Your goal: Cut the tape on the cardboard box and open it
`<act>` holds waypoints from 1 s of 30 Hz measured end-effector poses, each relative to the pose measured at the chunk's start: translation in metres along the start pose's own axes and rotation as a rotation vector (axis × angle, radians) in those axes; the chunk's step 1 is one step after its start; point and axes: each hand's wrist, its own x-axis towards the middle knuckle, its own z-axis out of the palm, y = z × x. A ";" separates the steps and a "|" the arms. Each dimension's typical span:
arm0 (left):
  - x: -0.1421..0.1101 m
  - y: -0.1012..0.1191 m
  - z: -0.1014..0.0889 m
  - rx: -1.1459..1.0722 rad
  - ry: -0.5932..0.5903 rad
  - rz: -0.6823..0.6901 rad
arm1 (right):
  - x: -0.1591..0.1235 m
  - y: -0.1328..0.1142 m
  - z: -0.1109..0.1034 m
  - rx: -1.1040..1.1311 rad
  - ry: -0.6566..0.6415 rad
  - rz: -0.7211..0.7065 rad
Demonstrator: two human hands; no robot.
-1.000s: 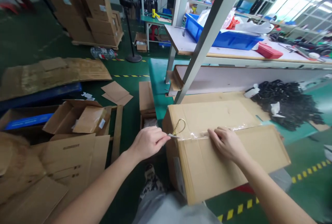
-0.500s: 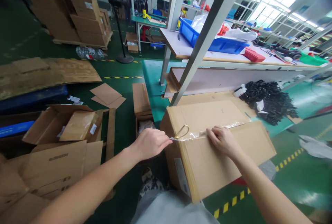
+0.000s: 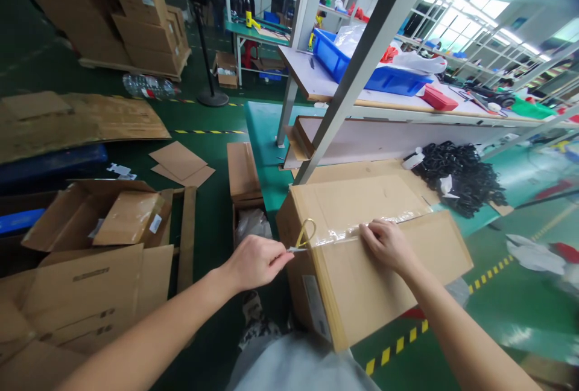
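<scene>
A large cardboard box (image 3: pixel 384 282) lies tilted in front of me, a strip of clear tape (image 3: pixel 337 236) along its top seam. My left hand (image 3: pixel 259 263) is closed at the box's left end, pinching the pale, blade-like part of gold-handled scissors (image 3: pixel 306 233). The scissors' looped handle stands at the box edge, by the end of the tape. Fingers curled, my right hand (image 3: pixel 386 245) presses on the top flap at the seam. What lies under its fingertips is hidden.
A green workbench (image 3: pixel 266 155) supports the box's far side, with a heap of black parts (image 3: pixel 456 177) to the right. A metal post (image 3: pixel 357 71) slants up behind the box. Open cartons (image 3: pixel 90 282) stand on the left; a blue bin (image 3: pixel 393 79) sits on the shelf.
My left hand has moved slightly left and down with the scissors, whose handle has swung more upright at the box edge. My right hand stays on the seam. The view has shifted a little.
</scene>
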 end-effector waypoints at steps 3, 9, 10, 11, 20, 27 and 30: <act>-0.016 -0.001 0.002 -0.027 -0.052 -0.023 | -0.001 0.001 0.001 -0.015 0.028 -0.014; -0.018 0.014 0.019 -0.188 0.202 -0.265 | 0.000 0.006 0.006 -0.014 0.032 -0.026; -0.014 0.015 0.022 -0.180 0.220 -0.250 | 0.000 0.007 0.006 -0.017 0.031 -0.025; -0.009 0.016 0.024 -0.158 0.232 -0.228 | -0.001 0.008 0.006 -0.021 0.030 -0.025; 0.042 0.002 -0.012 0.213 -0.048 0.135 | -0.001 0.004 0.003 -0.049 0.052 -0.015; 0.034 -0.012 -0.018 0.191 -0.045 0.256 | -0.003 0.001 0.001 -0.047 0.074 -0.001; 0.008 -0.021 -0.006 0.189 -0.020 0.247 | -0.005 0.001 0.000 -0.044 0.084 -0.009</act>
